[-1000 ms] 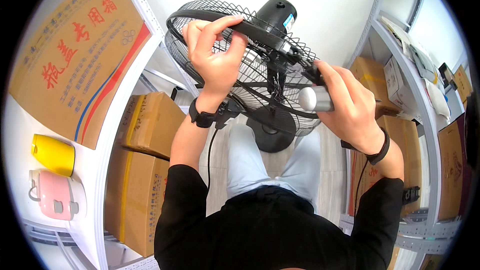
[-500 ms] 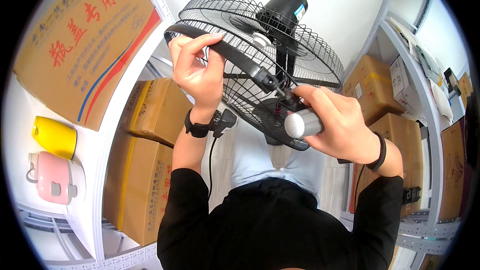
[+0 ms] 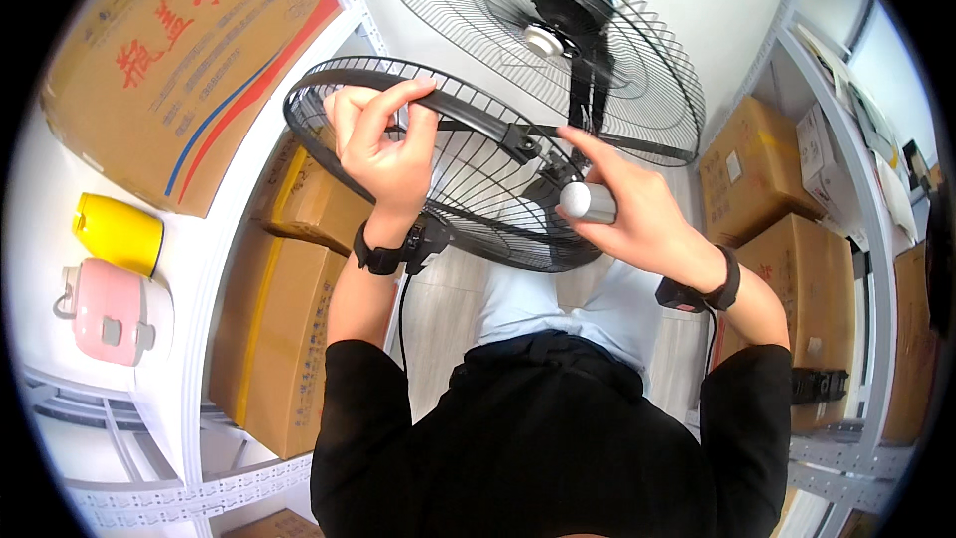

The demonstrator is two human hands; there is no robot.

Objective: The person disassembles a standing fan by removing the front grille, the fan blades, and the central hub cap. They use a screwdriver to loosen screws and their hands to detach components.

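A black fan grille (image 3: 463,112) is gripped at its rim by the curled fingers and thumb of the left hand (image 3: 388,154) and held tilted, its long axis sloping from beyond that hand's left side down toward the right hand (image 3: 647,214), in whose partly closed grasp a grey handle (image 3: 597,204) is held, pale rounded end turned toward the left hand; ahead of both, the rear grille (image 3: 652,105) is seen

The left hand (image 3: 383,154) hides part of the wire cover (image 3: 488,169). The upper edge cuts off the large carton (image 3: 189,70).
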